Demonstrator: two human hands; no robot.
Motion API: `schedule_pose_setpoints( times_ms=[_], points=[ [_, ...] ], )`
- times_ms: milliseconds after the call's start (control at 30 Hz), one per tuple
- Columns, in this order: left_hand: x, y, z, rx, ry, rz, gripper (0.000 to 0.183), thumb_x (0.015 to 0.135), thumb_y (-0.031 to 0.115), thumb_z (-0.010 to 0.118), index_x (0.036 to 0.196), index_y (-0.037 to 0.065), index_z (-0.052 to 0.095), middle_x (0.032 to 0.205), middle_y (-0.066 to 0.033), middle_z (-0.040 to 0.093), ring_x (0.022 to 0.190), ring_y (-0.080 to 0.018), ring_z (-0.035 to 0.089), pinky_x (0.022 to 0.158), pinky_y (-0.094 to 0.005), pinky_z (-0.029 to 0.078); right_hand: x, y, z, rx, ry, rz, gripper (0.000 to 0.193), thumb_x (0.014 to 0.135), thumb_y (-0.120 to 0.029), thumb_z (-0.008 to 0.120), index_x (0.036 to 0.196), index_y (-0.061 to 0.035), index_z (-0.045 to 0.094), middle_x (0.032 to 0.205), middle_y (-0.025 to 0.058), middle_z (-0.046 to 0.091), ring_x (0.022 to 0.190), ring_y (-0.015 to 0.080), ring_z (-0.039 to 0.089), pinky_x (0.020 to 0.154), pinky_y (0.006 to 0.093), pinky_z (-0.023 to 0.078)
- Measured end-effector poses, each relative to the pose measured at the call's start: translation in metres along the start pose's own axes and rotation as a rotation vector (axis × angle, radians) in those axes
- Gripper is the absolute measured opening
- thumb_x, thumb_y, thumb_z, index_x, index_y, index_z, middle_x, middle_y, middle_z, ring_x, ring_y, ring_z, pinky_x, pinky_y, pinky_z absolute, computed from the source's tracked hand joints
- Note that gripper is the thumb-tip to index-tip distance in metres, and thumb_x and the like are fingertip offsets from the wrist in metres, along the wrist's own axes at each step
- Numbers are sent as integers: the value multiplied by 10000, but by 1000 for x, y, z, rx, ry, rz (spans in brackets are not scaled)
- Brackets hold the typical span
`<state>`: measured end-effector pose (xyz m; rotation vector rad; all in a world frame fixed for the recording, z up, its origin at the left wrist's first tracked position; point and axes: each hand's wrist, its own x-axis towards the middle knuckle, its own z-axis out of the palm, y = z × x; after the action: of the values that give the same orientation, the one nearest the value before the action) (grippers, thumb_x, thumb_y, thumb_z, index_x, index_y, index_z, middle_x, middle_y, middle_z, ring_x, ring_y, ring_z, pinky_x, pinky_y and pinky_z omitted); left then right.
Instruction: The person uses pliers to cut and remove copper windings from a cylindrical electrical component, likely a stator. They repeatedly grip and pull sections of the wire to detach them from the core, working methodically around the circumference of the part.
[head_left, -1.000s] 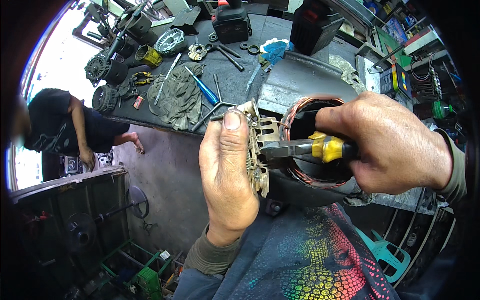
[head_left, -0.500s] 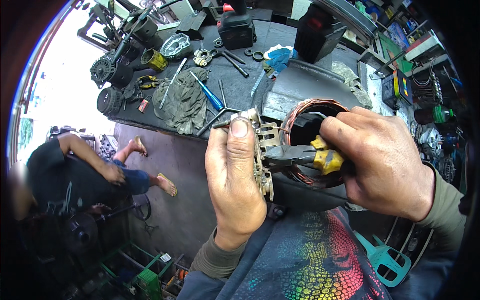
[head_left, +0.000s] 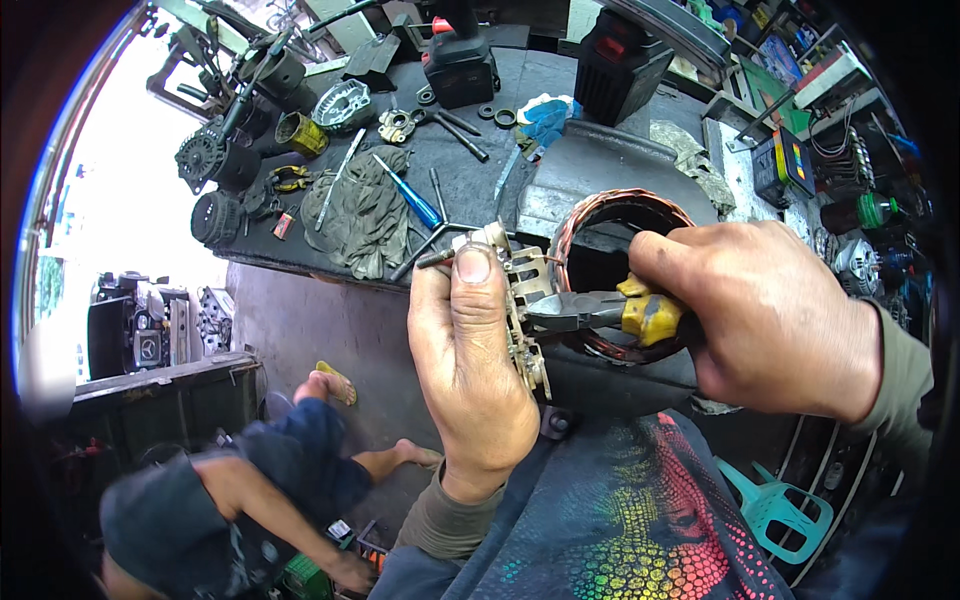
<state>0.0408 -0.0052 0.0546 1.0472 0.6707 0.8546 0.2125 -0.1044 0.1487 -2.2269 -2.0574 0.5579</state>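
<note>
A metal part (head_left: 522, 345) is clamped by the left hand (head_left: 472, 375), pliers (head_left: 640, 313) by the right hand (head_left: 785, 315); near the right edge of the worktop (head_left: 545, 75), a battery (head_left: 783, 170) is colourfully labelled.

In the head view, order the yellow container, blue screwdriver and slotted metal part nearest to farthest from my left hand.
1. Slotted metal part: held in the left hand.
2. Blue screwdriver: just beyond, slightly left.
3. Yellow container: farther back, left.

The co-worker (head_left: 245, 490) has moved from the left side to the lower left, now partly covering the green crate (head_left: 303, 580). The engine (head_left: 150, 335) is no longer obstructed.
</note>
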Motion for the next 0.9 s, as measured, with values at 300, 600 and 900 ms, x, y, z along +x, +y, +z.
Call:
schedule_pose_setpoints(
  times_ms=[300, 600, 900],
  points=[
    [0, -2, 1, -48, 14, 0, 382, 1167, 335, 504, 1253, -22, 610, 1020, -34, 662, 885, -67, 601, 824, -246, 513, 4, -6, -2, -189, 158, -59, 268, 702, -39, 716, 956, -58, 631, 818, 125, 621, 819, 349, 665, 700, 457, 520],
    [2, -1, -5, -48, -1, -75, 417, 1161, 377, 483, 1228, -3, 639, 1024, -114, 739, 852, -136, 721, 756, -282, 588, -28, -6, -11, -92, 130, 47, 368, 684, 14, 732, 1013, -48, 579, 936, 117, 588, 837, 367, 637, 726, 462, 514],
    [-6, 18, -31, -3, -123, -304, 497, 1157, 395, 445, 1412, -25, 517, 1201, -249, 713, 870, -262, 777, 603, -379, 683, -57, 28, 1, 368, 80, 29, 357, 692, -56, 806, 959, 10, 578, 879, 173, 565, 763, 404, 600, 657, 464, 487]
  ],
)
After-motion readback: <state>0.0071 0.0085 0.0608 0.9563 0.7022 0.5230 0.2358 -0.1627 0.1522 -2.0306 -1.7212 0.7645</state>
